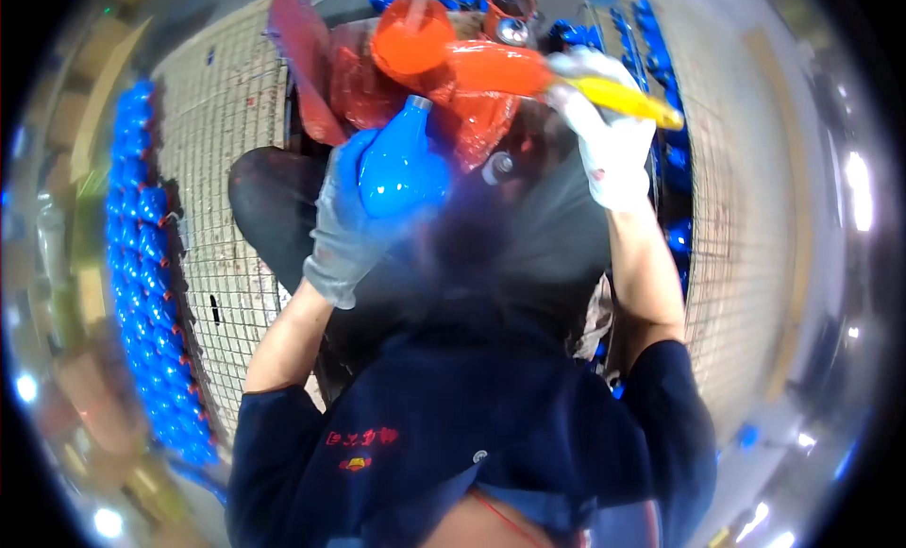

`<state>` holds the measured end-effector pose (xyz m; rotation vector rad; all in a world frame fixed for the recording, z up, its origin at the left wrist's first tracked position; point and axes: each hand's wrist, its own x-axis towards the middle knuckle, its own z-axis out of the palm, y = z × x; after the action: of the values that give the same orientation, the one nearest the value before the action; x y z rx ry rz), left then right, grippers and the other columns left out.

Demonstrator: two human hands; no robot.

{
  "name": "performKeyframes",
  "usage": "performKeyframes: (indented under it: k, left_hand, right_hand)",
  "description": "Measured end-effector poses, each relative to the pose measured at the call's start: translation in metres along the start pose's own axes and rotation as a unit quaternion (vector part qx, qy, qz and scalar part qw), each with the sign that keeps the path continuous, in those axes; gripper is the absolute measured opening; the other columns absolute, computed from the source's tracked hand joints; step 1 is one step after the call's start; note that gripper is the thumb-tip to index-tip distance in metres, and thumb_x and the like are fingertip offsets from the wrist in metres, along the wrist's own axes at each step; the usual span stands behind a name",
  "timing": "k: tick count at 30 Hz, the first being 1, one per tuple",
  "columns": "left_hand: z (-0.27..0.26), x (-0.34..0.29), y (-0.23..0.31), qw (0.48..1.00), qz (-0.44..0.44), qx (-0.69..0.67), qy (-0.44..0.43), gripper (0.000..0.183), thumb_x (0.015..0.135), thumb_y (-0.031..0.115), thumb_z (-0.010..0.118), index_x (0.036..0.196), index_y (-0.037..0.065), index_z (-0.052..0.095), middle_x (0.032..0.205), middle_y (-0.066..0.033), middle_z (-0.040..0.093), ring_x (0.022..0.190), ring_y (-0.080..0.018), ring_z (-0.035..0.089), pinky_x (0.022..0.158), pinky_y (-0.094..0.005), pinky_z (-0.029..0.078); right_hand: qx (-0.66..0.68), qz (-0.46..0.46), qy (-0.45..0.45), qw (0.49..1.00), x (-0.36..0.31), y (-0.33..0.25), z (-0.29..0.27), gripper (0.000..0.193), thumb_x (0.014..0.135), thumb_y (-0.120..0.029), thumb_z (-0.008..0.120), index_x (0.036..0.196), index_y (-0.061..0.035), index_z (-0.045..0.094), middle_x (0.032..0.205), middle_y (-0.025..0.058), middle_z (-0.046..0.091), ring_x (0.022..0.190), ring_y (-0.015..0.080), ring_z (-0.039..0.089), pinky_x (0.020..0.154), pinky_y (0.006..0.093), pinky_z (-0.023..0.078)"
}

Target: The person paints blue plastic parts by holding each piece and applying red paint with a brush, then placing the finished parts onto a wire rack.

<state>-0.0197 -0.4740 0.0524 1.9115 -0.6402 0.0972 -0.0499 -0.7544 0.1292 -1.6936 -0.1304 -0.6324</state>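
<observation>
My left hand [344, 222], in a grey glove, is closed around a glossy blue bulb-shaped piece [392, 175]. Its narrow neck with a metal end points up and away from me. In a white glove, my right hand [609, 133] grips a brush by its yellow handle [628, 101]. The brush's broad orange-red head [495, 68] points left, close to a round container of orange-red paint [401, 52]. Something blurred and stick-like stands over that container. Red plastic sheeting [481, 123] lies beneath the brush head.
Rows of similar blue pieces [142, 265] line a wire mesh rack [231, 255] at left. More blue pieces [675, 156] run beside the right-hand mesh rack [736, 227]. A stained red pot [511, 2] and a metal can [511, 32] stand at the far side. A dark red panel [300, 52] leans left of the paint.
</observation>
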Motion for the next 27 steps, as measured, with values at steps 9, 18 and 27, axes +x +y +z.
performKeyframes:
  k: [9,18,27]
  left_hand:
    - [-0.009,-0.003,0.042,0.911,0.211,0.344,-0.084,0.09,0.06,0.037,0.094,0.137,0.012,0.055,0.128,-0.0134,0.059,0.097,-0.0345,0.07,0.073,-0.0431,0.061]
    - [-0.013,0.002,0.046,0.959,0.122,0.233,-0.11,0.09,0.061,0.037,0.094,0.137,0.009,0.054,0.125,-0.0136,0.06,0.102,-0.0352,0.068,0.083,-0.0431,0.06]
    - [-0.028,0.008,0.043,0.831,-0.275,-0.463,-0.138,0.105,0.074,0.065,0.082,0.15,0.005,0.042,0.14,-0.0144,0.058,0.125,-0.0266,0.061,0.106,-0.0414,0.05]
  right_hand:
    - [-0.207,0.227,-0.326,0.894,0.055,-0.056,0.016,0.037,0.101,-0.039,0.062,0.099,-0.0013,0.063,0.069,0.0061,0.062,0.058,0.0155,0.06,0.058,0.0319,0.047]
    - [-0.212,0.131,-0.343,0.905,0.037,-0.051,0.008,0.03,0.099,-0.032,0.065,0.105,-0.0027,0.067,0.076,0.0094,0.066,0.071,0.0175,0.067,0.064,0.0322,0.051]
    - [0.014,-0.01,-0.198,0.98,0.008,-0.007,0.008,0.014,0.092,-0.001,0.07,0.105,-0.0049,0.068,0.101,0.0062,0.066,0.089,0.0152,0.068,0.08,0.0289,0.053]
